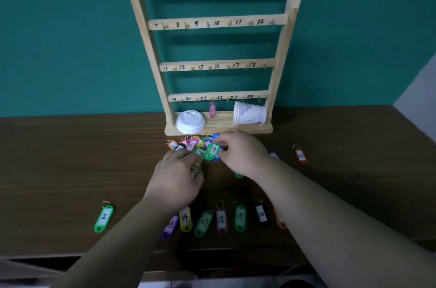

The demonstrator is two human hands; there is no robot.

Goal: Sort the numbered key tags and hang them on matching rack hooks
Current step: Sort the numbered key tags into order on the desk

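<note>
mid-sort, hanging barely begun. pinching green tag 9 [213,150] w/ right hand [240,154], thumb + fingertips closed on it, atop the tag pile [192,144] just in front of the wooden rack [280,52]. w/ left hand [178,178], curled over pile's near edge; can't tell if holding anything. next, prob: lift 9 clear w/o dragging tangled rings, then lay in sorted row [221,219] on near surface [70,158] or reach up to hook 9 [208,25]. mind cup lid [190,122] + tipped paper cup [249,113] on rack base. pink tag [212,110] already hung on bottom rail; red tag 23 [300,156] off right.

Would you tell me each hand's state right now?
Left hand: fingers in the tag pile; grip cannot be told.
Right hand: pinches the green tag marked 9.
</note>
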